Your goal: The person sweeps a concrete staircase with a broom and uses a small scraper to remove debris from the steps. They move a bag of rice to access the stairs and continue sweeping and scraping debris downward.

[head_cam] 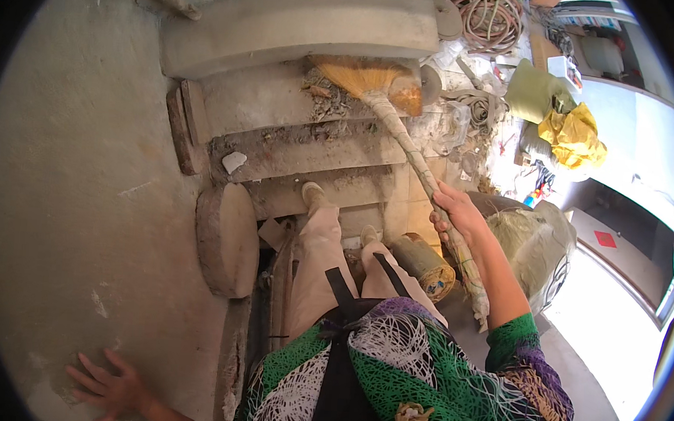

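My right hand (pixel 457 212) grips the wrapped handle of a straw broom (pixel 397 124) partway along its length. The broom's fanned bristles (pixel 351 75) rest on an upper concrete step (pixel 251 98), touching a pile of dirt and dry debris (pixel 327 99). Spread flat with fingers apart, my left hand (pixel 115 387) is against the plastered wall (pixel 81 224) at the lower left and holds nothing. More dirt lies along the step below, where a white broken chunk (pixel 234 162) sits near the wall side.
A round stone disc (pixel 240 239) and bricks (pixel 186 126) lean by the wall. My feet are on the lower steps, beside a cylindrical container (pixel 423 268) and a bulky sack (pixel 534 246). Coiled hose (pixel 490 20), straps (pixel 476 106) and a yellow plastic bag (pixel 573 135) clutter the right.
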Demonstrator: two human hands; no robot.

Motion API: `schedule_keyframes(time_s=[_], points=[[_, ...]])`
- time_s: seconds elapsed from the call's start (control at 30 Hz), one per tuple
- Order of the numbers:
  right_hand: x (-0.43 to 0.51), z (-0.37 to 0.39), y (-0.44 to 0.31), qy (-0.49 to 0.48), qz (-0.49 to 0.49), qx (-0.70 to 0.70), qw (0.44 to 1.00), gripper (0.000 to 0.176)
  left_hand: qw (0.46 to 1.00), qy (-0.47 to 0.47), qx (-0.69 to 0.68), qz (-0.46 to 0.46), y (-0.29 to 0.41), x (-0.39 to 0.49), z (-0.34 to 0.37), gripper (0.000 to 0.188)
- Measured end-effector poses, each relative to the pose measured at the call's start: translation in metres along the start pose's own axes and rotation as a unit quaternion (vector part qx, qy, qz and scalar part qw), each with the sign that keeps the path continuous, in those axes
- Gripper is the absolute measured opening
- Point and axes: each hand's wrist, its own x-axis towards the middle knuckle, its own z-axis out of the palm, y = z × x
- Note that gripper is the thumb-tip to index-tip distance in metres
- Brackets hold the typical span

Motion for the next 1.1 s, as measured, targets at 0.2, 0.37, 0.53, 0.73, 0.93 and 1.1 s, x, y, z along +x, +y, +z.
schedule_keyframes(time_s=[0.2, 0.37, 0.53, 0.73, 0.93, 1.1], points=[[-0.002, 0.001, 0.009, -0.015, -0.016, 0.005, 1.0, 0.034, 0.999, -0.008, 0.03, 0.014, 0.0, 0.001, -0.003, 0.049], [0.007, -0.009, 0.035, -0.027, -0.032, -0.009, 0.999, 0.04, 0.951, -0.239, 0.197, -0.002, 0.001, -0.007, -0.029, 0.049], [0.019, -0.034, 0.064, -0.04, -0.041, 0.006, 0.998, 0.043, 0.998, 0.034, -0.044, -0.004, 0.0, -0.055, -0.017, 0.05], [0.027, -0.08, 0.11, -0.078, -0.079, 0.043, 0.993, 0.047, 0.923, -0.244, 0.252, -0.158, 0.005, -0.103, -0.053, 0.048], [-0.023, -0.132, 0.174, 0.032, -0.262, -0.173, 0.949, 0.054, 0.948, -0.234, 0.149, -0.157, -0.012, -0.109, -0.025, 0.054], [-0.028, -0.168, 0.2, 0.149, -0.505, -0.465, 0.711, 0.068, 0.994, 0.037, 0.011, -0.106, -0.028, -0.123, 0.001, 0.054]])
